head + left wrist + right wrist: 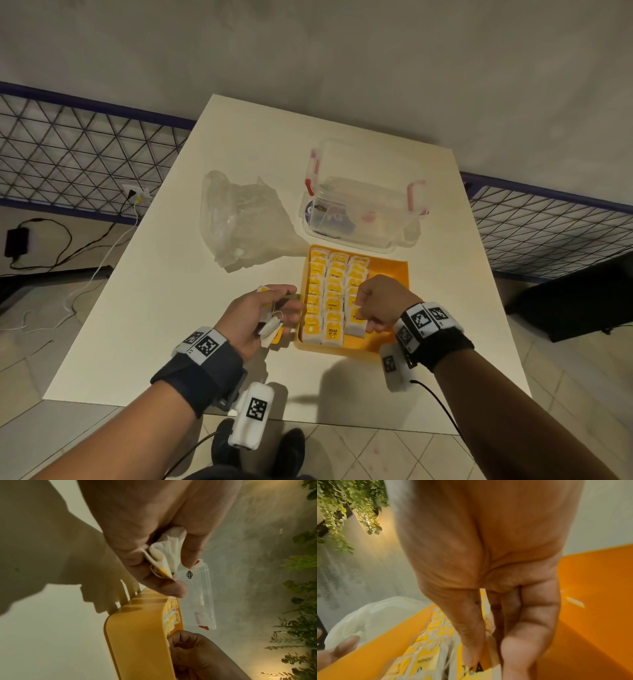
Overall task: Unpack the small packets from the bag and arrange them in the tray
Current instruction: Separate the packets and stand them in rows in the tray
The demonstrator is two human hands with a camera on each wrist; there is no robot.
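An orange tray holds three rows of small white-and-yellow packets. My right hand reaches into the tray and pinches a packet at the near end of the right row; in the right wrist view thumb and fingers close on that packet. My left hand hovers just left of the tray and holds a few packets, shown crumpled between its fingers in the left wrist view. The clear plastic bag lies slack behind it.
A clear lidded container with red clips stands right behind the tray. The white table ends close to my body. Wire mesh fencing runs along both sides, with cables on the floor at left.
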